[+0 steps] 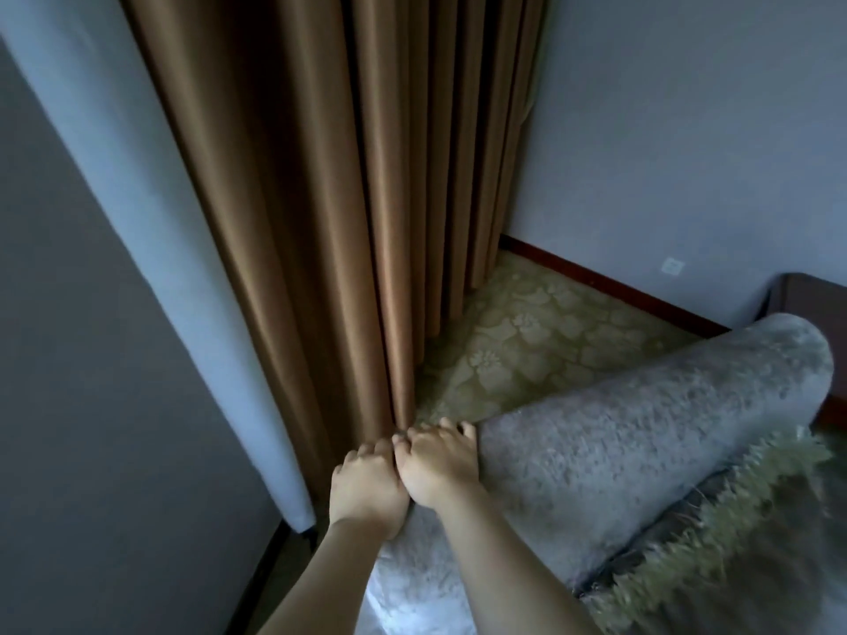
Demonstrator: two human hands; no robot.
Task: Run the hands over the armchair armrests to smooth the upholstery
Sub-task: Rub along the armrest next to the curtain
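Grey plush armrest (641, 433) lying bottom centre, running up toward right, rounded like bolster. We are pressing both palms down on its left end, hands touching side by side. Left hand (366, 485) and right hand (440, 462) curling fingers over edge; fingertips hidden. Brown curtain (366, 222) hanging just beyond knuckles. Patterned carpet (527, 341) showing behind. Shaggy throw (733, 520) lying beside armrest, right.

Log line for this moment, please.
left hand: on armrest end | right hand: alongside | fingers: curled over end | curtain: adjacent
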